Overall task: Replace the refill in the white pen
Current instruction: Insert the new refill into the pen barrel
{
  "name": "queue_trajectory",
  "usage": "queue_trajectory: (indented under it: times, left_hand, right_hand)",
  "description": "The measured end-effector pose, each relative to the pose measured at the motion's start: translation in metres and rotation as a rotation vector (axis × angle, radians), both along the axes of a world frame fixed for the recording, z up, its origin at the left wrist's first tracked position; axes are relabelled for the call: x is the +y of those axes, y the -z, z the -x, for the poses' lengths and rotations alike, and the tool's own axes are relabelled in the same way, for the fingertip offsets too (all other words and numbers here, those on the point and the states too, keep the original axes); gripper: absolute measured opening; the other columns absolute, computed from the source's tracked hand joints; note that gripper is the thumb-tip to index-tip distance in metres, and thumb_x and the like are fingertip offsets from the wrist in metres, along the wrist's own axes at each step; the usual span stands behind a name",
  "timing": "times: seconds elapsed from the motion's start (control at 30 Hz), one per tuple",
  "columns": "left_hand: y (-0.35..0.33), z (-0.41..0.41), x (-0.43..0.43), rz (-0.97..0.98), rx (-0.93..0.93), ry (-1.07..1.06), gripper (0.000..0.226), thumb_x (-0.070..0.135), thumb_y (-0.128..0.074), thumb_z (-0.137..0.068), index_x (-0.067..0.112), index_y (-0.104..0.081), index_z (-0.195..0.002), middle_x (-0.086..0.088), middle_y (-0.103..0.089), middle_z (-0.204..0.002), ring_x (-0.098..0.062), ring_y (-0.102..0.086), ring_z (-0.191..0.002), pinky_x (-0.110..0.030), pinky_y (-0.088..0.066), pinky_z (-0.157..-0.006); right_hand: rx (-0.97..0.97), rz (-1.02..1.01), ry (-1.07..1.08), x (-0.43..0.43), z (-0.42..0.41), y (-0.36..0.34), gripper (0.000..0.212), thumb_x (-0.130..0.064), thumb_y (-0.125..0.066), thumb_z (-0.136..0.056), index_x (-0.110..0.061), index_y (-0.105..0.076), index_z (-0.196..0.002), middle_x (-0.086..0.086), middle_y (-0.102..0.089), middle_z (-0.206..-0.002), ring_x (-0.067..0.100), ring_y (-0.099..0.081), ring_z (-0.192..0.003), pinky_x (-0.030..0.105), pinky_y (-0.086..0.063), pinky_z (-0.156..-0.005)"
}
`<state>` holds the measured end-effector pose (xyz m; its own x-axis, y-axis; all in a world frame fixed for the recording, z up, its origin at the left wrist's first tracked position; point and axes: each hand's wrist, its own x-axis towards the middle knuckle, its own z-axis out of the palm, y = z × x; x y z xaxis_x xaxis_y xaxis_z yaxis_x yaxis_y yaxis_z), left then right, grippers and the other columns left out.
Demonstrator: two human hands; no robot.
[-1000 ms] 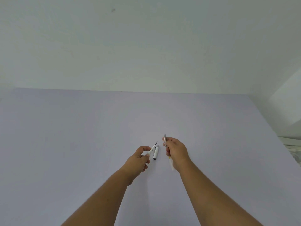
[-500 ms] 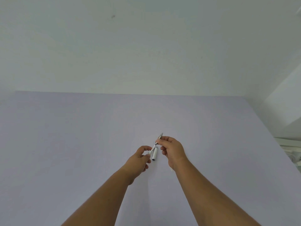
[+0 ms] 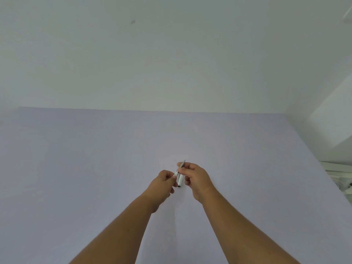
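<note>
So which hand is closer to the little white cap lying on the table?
Hard to call, maybe the right. The white cap lies in the gap between both hands: the left hand is just beside it on one side, the right hand on the other.

the lilac table (image 3: 95,178) lies bare across the left, centre and right of the frame, open to passage. only a white pen cap (image 3: 180,181) lies at lower centre, between the left hand (image 3: 162,184) and right hand (image 3: 197,179). the wall (image 3: 171,54) closes the top; white clutter (image 3: 341,178) sits at the right edge.
</note>
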<state>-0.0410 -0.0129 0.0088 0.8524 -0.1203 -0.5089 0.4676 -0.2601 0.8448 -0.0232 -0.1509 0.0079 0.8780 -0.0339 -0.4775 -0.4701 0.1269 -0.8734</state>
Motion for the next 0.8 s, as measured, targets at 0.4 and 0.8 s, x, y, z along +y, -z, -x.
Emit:
queue_trajectory:
  times: [0.4,0.8]
  left_hand:
    - [-0.020,0.003,-0.002,-0.059,-0.089,0.003,0.017,0.030,-0.045,-0.098,0.017,-0.053,-0.103,0.005,-0.063,-0.085,-0.011,-0.051,-0.070,-0.022,-0.040,-0.063]
    - [-0.030,0.013,-0.005,-0.087,-0.116,0.027,0.013,0.030,-0.044,-0.098,0.020,-0.052,-0.095,0.005,-0.062,-0.084,-0.012,-0.051,-0.071,-0.024,-0.040,-0.064]
  right_hand:
    - [-0.018,0.015,-0.044,0.003,0.000,-0.014,0.017,-0.032,-0.074,-0.077,-0.018,-0.067,-0.083,0.004,-0.065,-0.090,0.022,-0.055,-0.086,0.028,-0.041,-0.067]
    - [-0.008,0.199,-0.051,0.001,0.004,-0.028,0.033,-0.044,-0.069,-0.079,-0.014,-0.056,-0.072,0.001,-0.055,-0.081,0.015,-0.046,-0.070,0.027,-0.038,-0.067]
